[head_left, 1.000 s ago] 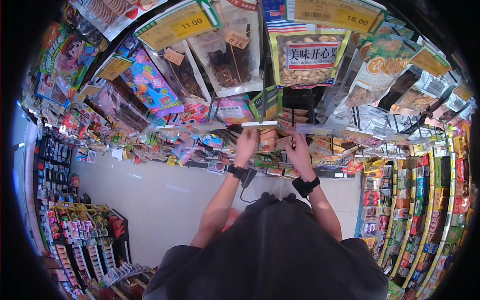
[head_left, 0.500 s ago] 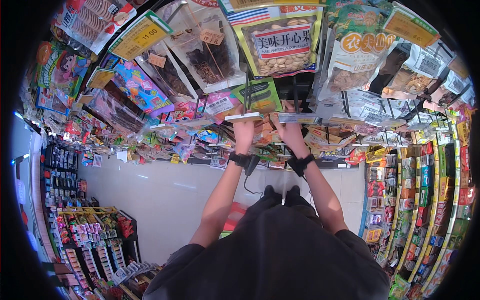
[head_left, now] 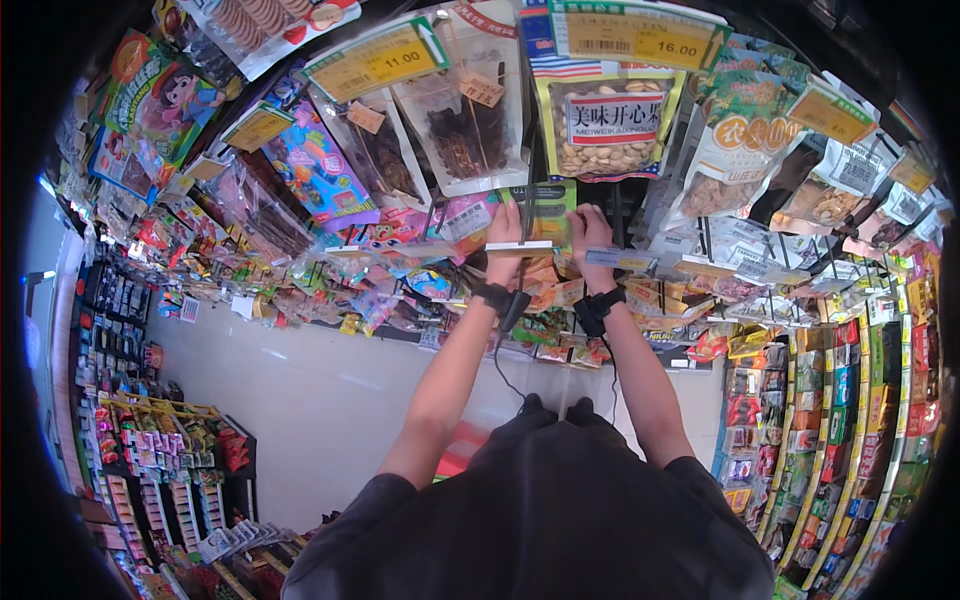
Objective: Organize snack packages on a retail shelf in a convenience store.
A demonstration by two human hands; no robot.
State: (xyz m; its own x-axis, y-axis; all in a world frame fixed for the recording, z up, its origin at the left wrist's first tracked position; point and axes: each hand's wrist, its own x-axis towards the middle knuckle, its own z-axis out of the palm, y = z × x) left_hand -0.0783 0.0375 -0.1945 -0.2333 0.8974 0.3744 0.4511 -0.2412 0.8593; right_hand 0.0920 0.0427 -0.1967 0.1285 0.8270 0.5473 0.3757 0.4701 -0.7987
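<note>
A green snack packet point(head_left: 552, 212) hangs among the pegs straight ahead, below a bag of pistachios point(head_left: 606, 125). My left hand point(head_left: 504, 232) is at the packet's left edge, its fingers closed on it and partly behind a white price tag holder point(head_left: 520, 249). At the packet's right edge is my right hand point(head_left: 588, 232), fingers curled against it, with another tag holder point(head_left: 618, 258) across its wrist side. Just left of my left hand hangs a pink candy packet point(head_left: 466, 219). Both wrists wear black bands with cables.
Clear bags of dark dried food point(head_left: 465, 120) and a white-and-green snack bag point(head_left: 742, 150) hang above the hands. Metal pegs and yellow price tags point(head_left: 380, 62) stick out toward me. Packed shelves point(head_left: 840, 420) stand at the right, and a low display rack point(head_left: 170, 450) at the lower left.
The view has shifted, so the shelf sits lower and further right. The green packet, tilted before, now hangs straighter between my hands. My right hand has come up beside its right edge.
</note>
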